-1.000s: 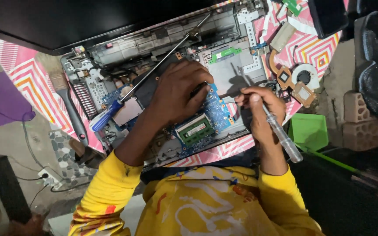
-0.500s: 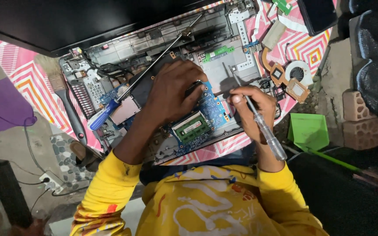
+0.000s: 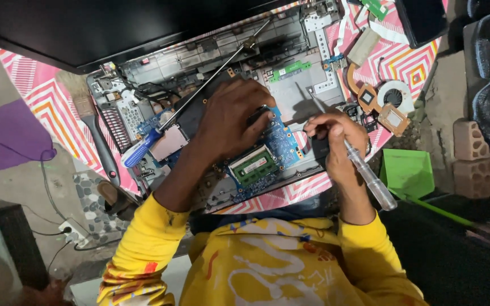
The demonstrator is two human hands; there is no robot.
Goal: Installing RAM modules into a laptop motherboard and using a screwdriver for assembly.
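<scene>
The opened laptop base [image 3: 290, 90] lies on a pink patterned cloth [image 3: 29, 90] in front of the person; its long axis runs from lower left to upper right in the head view. The blue circuit board [image 3: 282, 141] sits in the middle of the base, between the 2 hands; the left hand [image 3: 233, 119] lies flat on it with spread fingers, pressing and not gripping anything. The right hand [image 3: 336, 133] is just beside the board's right edge; it is clenched around a clear-handled screwdriver [image 3: 364, 173], whose thin shaft points up and left over the grey metal plate. A green memory module [image 3: 254, 166] sits near the left wrist; a blue-handled screwdriver [image 3: 143, 148] rests diagonally across the base.
</scene>
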